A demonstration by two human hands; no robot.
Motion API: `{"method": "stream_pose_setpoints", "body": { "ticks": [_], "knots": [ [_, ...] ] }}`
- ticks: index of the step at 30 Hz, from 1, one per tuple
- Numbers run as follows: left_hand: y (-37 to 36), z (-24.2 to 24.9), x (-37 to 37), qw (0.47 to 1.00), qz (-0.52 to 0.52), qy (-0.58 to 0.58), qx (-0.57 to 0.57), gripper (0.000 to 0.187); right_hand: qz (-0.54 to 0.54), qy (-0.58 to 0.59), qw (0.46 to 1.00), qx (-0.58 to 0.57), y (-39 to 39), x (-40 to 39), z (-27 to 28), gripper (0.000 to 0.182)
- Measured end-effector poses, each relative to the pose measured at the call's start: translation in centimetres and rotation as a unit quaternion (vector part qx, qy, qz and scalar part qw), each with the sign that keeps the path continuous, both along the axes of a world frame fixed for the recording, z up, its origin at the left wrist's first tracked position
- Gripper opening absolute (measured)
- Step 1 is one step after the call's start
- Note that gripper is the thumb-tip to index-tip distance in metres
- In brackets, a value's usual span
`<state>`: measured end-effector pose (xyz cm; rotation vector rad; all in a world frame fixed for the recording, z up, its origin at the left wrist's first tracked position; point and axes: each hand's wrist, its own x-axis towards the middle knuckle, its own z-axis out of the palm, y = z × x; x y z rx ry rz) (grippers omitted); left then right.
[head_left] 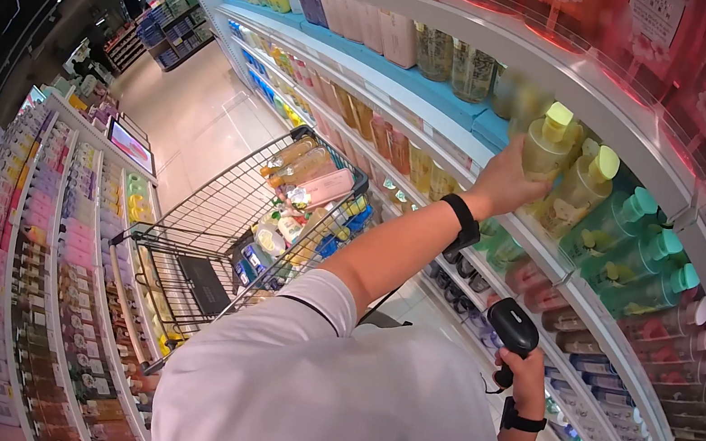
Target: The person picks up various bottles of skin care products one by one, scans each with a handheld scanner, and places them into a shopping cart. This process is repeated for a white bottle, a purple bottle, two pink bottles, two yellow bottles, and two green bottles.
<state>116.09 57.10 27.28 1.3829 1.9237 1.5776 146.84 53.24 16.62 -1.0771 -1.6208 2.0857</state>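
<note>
My left hand (509, 182) is wrapped round a clear bottle of yellowish liquid with a bright yellow-green cap (549, 145), at the upper shelf's front edge. A similar yellow-capped bottle (578, 190) stands just to its right, followed by green bottles with teal caps (632, 217). Lower down, my right hand (522, 370) grips the handle of a black handheld scanner (513, 328), its head pointing up and left. Both wrists wear black bands.
A wire shopping cart (182, 263) with bottles and packages stands left of my left arm. Shelves of products (45, 266) line the far left. The shelf rail (548, 259) curves along the right side. A tiled aisle floor (179, 103) runs towards the back.
</note>
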Motion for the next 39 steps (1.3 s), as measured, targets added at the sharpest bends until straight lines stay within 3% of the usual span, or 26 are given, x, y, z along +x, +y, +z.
{"method": "stream_pose_setpoints", "body": {
  "ticks": [5, 7, 8, 9, 13, 15, 16, 17, 19, 27, 29, 39],
  "knots": [
    [-1.0, -1.1, -0.3, 0.993, 0.039, -0.081, 0.076, 0.072, 0.025, 0.018, 1.0, 0.008, 0.5, 0.1, 0.3, 0.03],
    [-1.8, -1.5, -0.6, 0.952, 0.004, -0.135, 0.275, 0.065, 0.03, 0.033, 0.999, 0.008, 0.5, -0.1, 0.6, 0.031],
    [-3.5, -0.5, -0.5, 0.94, -0.014, -0.154, 0.305, 0.059, 0.03, 0.05, 0.998, 0.011, 0.6, -0.3, 1.1, 0.032],
    [-4.7, -0.6, -1.0, 0.94, -0.012, -0.157, 0.303, 0.059, 0.031, 0.047, 0.998, 0.009, 0.8, -0.6, 1.6, 0.032],
    [-10.1, -0.9, -2.1, 0.86, -0.023, -0.382, 0.338, 0.046, 0.083, 0.084, 0.993, -0.003, 1.0, -1.5, 3.3, 0.031],
    [-13.2, -1.3, -2.9, 0.821, -0.052, -0.498, 0.275, 0.054, 0.134, 0.087, 0.987, -0.003, 1.5, -2.2, 4.1, 0.033],
    [-16.3, -2.3, -3.7, 0.752, -0.153, -0.607, 0.207, 0.066, 0.159, 0.093, 0.983, 0.011, 1.3, -2.6, 4.6, 0.034],
    [-17.5, -3.0, -3.4, 0.759, -0.11, -0.607, 0.209, 0.071, 0.182, 0.115, 0.976, 0.032, 1.3, -4.0, 5.2, 0.035],
    [-19.7, -4.7, -3.0, 0.757, -0.12, -0.602, 0.225, 0.074, 0.226, 0.127, 0.965, 0.04, 1.2, -5.6, 5.8, 0.036],
    [-26.6, -6.9, -2.8, 0.746, -0.041, -0.631, 0.208, 0.069, 0.354, 0.117, 0.927, 0.048, -2.3, -12.5, 7.1, 0.039],
    [-28.0, -7.2, -3.7, 0.738, -0.124, -0.624, 0.223, 0.067, 0.374, 0.098, 0.921, 0.042, -3.3, -13.9, 7.5, 0.04],
    [-32.9, -8.4, -9.8, 0.691, -0.129, -0.673, 0.229, 0.066, 0.43, 0.057, 0.897, 0.087, -8.8, -20.3, 9.3, 0.041]
  ]
}}
